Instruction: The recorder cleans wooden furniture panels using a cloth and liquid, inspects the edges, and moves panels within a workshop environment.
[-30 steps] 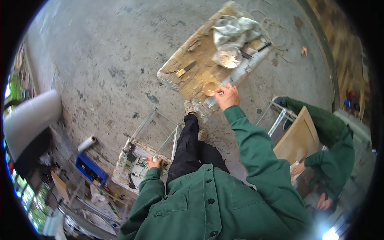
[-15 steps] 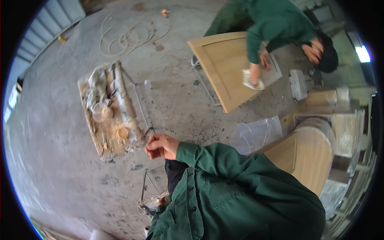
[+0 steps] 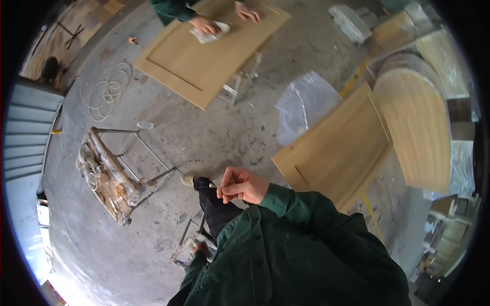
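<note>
My right hand (image 3: pixel 243 185) is raised in front of my body, thumb and fingers pinched together. A tiny pale thing shows at the fingertips, too small to name. Lower down, my left hand (image 3: pixel 201 249) is closed at the top edge of a small metal-framed stand (image 3: pixel 179 255), its fingers partly hidden. The stand's top looks crusted and its thin legs slant up beside my dark trouser leg (image 3: pixel 217 209).
A wooden panel (image 3: pixel 332 153) stands at my right, near clear plastic sheeting (image 3: pixel 306 104) and a curved wooden panel (image 3: pixel 416 127). Ahead, a co-worker's hand presses a white cloth (image 3: pixel 210 33) on another panel (image 3: pixel 178 61). A cluttered trestle (image 3: pixel 109 188) and coiled hose (image 3: pixel 109 94) lie left.
My view has swung to the right, bringing the wooden panel beside me into fuller sight. My right hand stays pinched and raised; my left stays at the stand. The co-worker's cloth remains on the panel.
</note>
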`<state>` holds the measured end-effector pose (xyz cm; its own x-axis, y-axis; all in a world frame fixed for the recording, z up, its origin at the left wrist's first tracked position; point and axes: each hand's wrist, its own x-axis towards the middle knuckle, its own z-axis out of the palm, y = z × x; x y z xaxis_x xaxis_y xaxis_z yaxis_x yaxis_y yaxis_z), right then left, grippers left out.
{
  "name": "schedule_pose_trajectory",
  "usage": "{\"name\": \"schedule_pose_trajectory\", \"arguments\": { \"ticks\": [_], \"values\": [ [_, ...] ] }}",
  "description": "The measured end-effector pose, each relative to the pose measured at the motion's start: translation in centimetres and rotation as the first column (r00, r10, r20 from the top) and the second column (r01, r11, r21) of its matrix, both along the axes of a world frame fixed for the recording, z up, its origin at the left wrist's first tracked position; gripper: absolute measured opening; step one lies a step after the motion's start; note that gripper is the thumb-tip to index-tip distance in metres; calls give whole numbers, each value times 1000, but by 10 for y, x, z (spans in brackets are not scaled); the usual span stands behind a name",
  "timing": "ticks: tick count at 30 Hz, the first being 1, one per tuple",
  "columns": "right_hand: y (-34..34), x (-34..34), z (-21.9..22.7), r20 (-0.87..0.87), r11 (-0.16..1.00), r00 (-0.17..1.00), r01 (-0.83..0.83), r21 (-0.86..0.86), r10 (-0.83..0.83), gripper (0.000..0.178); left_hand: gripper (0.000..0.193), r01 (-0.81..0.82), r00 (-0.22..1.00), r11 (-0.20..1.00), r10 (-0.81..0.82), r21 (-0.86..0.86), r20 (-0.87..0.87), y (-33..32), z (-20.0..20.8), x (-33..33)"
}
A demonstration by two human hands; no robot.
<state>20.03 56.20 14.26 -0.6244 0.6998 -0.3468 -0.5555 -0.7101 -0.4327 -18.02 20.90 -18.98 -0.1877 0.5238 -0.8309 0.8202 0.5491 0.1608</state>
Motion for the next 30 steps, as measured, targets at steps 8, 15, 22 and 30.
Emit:
{"name": "schedule_pose_trajectory", "arguments": {
  "ticks": [8,15,22,30],
  "values": [
    [-84,130,-29,329,977,926,208,-42,-183,12,85,-504,814,839,541,203,-213,106,94,57],
    [-125,168,-58,527,931,796,364,-24,-297,9,79,-378,844,914,405,146,-352,100,77,64],
    [-132,186,-88,642,916,688,396,58,-338,8,71,-370,864,909,412,190,-288,100,52,97],
    [-85,190,-112,668,861,557,423,283,-493,9,32,-379,921,855,311,354,237,154,99,228]
  ]
}}
